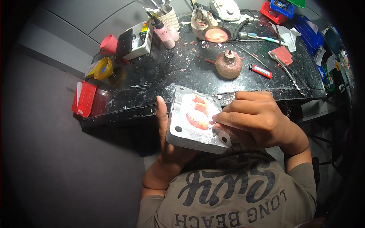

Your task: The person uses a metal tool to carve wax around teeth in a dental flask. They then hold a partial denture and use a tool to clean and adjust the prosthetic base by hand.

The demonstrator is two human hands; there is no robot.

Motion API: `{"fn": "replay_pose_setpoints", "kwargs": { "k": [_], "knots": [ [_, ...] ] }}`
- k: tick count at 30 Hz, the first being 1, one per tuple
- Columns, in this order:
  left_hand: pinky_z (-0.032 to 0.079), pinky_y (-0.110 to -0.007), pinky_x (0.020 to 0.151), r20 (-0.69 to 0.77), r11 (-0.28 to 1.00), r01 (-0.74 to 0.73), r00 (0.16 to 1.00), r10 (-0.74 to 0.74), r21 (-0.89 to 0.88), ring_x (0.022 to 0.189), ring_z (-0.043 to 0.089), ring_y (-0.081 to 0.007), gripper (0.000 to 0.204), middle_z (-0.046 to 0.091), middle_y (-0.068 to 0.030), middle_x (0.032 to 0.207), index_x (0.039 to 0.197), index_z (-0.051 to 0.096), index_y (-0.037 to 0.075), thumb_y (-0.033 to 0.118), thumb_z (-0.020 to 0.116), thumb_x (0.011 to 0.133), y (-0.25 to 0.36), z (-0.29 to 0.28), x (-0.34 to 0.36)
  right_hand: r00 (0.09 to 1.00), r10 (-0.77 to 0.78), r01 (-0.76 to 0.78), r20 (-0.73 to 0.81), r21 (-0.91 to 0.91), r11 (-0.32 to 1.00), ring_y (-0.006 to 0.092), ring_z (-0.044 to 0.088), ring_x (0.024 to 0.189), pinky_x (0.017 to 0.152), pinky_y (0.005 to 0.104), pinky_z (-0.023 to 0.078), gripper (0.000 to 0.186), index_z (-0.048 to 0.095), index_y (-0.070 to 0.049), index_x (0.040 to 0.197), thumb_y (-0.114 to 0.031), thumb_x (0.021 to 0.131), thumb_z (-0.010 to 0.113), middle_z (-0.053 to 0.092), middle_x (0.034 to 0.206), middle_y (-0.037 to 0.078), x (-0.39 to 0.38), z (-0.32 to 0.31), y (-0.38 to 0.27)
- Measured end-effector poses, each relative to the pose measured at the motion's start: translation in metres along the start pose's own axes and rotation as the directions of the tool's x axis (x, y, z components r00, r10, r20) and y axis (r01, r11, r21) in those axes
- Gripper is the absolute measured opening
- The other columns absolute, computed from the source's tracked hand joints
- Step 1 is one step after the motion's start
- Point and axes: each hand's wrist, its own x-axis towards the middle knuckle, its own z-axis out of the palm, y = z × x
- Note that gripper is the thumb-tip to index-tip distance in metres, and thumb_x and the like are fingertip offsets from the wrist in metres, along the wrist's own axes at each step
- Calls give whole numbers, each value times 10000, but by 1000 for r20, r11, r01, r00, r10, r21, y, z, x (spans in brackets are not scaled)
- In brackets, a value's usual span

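Observation:
My left hand [163, 129] grips a square grey metal block [178, 138] from the left side and beneath, holding it tilted above the desk's front edge. The block has round corner holes and a bright white fill with pink-red, curved shapes [197, 119] in its middle. My right hand [247, 117] is closed, its pinched fingertips at the right side of the pink shapes; a small, dark shiny thing shows at them, too hidden to name.
The black desk [140, 83] carries a pink-coated spirit burner [228, 68], red lighter [260, 71], tweezers [285, 72], toothbrush [262, 37], pan of pink material [216, 36], pink bottle [165, 36], white tool bin [135, 41], yellow bowl [102, 70], red containers [83, 98] and coloured trays [273, 13].

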Motion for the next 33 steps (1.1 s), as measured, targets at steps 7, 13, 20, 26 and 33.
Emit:
{"fn": "replay_pose_setpoints", "kwargs": {
  "k": [7,13,20,26,33],
  "knots": [
    [415,-499,1195,47,888,205,978,-203,-413,1311,595,-321,907,566,-218,1466,1493,438,-3,763,403,1008,13,12,2,998,-10,8,-64,-31,999,210,626,625,538,334,479,251,769,-26,1001,-26,761,841,682,776,72,2,2,1],
    [432,-514,1181,10,869,223,970,-244,-442,1315,591,-337,956,568,-217,1461,1474,486,13,829,378,988,3,13,1,999,0,2,-54,27,1000,220,638,621,548,334,482,206,774,-16,991,-20,793,830,692,775,90,2,0,-2],
    [546,-587,1057,230,316,367,889,-396,-875,1262,623,-497,1045,505,-399,1461,1525,406,-59,834,353,985,1,1,14,879,438,-275,-191,547,790,173,699,807,709,313,569,440,584,-24,1392,90,970,629,714,987,119,-7,-2,-7],
    [599,-659,901,211,294,363,873,-440,-885,1110,660,-595,1113,509,-475,1385,1547,370,-61,875,368,944,-1,1,16,888,408,-45,-210,845,533,322,705,666,549,368,577,351,621,149,1161,13,844,556,700,949,321,-19,-30,6],
    [398,-703,1143,538,307,566,824,-179,-765,1348,550,-489,1007,533,-310,1484,1516,478,43,860,443,930,-39,-23,19,963,215,139,-162,984,115,389,774,908,763,475,681,587,554,199,1312,71,815,840,731,962,288,-40,-30,30]
  ]
}}
